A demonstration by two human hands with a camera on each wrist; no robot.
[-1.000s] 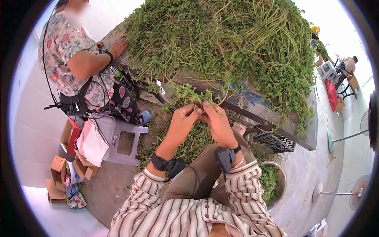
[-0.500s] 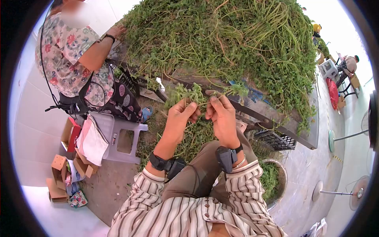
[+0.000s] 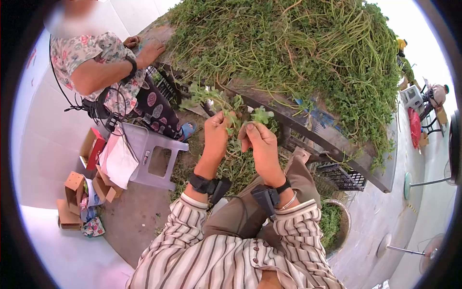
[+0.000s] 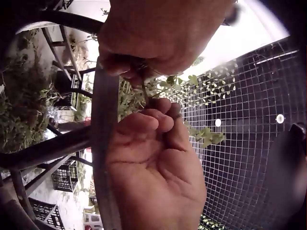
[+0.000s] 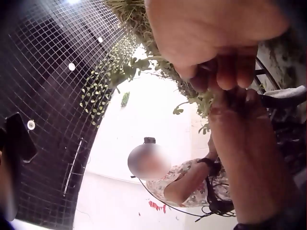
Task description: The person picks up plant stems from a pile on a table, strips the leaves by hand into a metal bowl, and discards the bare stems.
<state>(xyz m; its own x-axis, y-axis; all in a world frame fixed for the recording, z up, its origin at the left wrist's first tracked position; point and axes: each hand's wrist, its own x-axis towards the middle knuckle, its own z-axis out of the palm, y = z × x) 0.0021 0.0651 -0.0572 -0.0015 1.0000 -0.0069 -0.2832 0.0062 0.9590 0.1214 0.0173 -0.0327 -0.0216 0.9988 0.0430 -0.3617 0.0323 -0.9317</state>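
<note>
The left hand (image 3: 215,139) pinches a leafy sprig (image 3: 210,98) between curled fingers; at its 3 o'clock, the right hand (image 3: 263,148) pinches a leafy tip (image 3: 262,116), below the bench (image 3: 384,177)'s heaped greens (image 3: 298,58) at 1 o'clock.

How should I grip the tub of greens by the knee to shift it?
Take the exposed rim of the tub, coming from the side away from the striped sleeve. The rim curves free there, beyond the greens, while sleeve and trouser leg crowd the other side. No handle shows.
</note>
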